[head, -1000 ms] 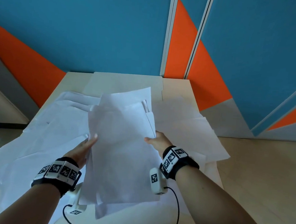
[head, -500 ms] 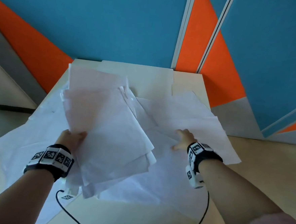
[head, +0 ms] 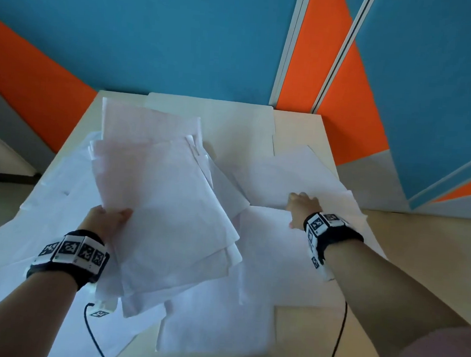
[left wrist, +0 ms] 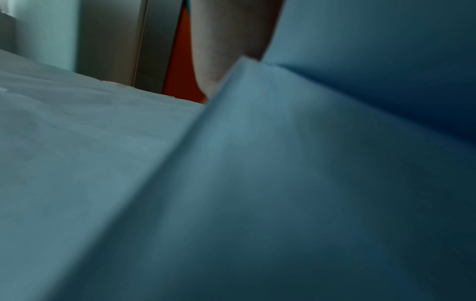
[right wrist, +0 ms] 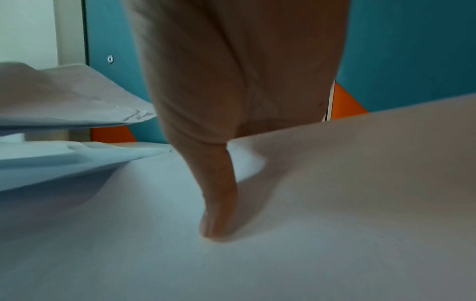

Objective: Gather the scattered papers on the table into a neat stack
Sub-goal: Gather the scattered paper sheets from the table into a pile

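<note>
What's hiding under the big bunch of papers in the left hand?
Under the held bunch lie more loose white sheets spread on the table. Whatever lies beneath its middle is covered. The left hand grips its edge.

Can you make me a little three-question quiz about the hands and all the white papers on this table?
1. True or false: the left hand holds a bundle of white paper sheets lifted above the pale wooden table.
2. Which hand reaches the loose white sheet on the right? A) left hand B) right hand
3. Fill in: the wall behind the table is blue and ____.

Key: 1 true; 2 B; 3 orange.
</note>
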Tool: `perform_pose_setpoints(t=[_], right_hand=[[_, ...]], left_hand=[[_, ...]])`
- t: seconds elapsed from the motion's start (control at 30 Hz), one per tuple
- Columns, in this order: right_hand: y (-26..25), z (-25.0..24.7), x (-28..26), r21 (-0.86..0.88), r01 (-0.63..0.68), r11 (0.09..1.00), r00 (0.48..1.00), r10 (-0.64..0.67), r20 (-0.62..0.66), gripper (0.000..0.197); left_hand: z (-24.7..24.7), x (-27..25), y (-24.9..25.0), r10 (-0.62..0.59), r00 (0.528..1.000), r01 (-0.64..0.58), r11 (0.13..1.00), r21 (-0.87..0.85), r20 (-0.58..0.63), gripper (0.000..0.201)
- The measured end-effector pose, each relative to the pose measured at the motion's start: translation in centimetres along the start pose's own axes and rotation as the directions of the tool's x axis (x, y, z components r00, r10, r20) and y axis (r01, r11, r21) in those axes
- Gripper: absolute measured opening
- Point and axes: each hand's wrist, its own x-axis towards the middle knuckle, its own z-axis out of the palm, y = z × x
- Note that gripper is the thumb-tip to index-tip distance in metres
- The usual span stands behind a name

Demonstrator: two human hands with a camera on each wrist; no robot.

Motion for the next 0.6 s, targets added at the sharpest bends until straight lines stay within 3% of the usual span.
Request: perform_pose_setpoints(t=[0.17,0.3,0.47,0.53,0.6], right_hand=[[1.1,0.2,2.2,-0.029,-0.014,0.999,0.990,0.018,0.141,0.064],[1.4,0.4,1.8,0.074,-0.021,0.997,0.995,0.014,0.096,0.050],[1.3,0.9,0.6,0.288,-0.050,0.956,0.992,0.014,0.128,0.081],[1.3,0.7,0.1,0.326,-0.038,0.945,0.984,-0.021,0.176,0.063],[1.3,-0.1,-0.8,0.290,-0.028,0.957,0.977,-0.035,0.212,0.015]], left_hand=[[0.0,1.6,-0.7,-0.009,1.000,0.009,1.000,0.004,0.016,0.048],[-0.5,2.2,-1.3,-0.018,1.000,0.019,0.999,-0.029,0.018,0.048],[-1.1,2.3,-1.9,-0.019,1.000,0.020,0.999,-0.047,0.020,0.048],[-1.0,2.1,-1.8,-0.020,1.000,0.021,0.999,-0.049,0.020,0.049],[-0.9,1.9,-1.7,-0.018,1.000,0.019,0.999,-0.042,0.014,0.049]])
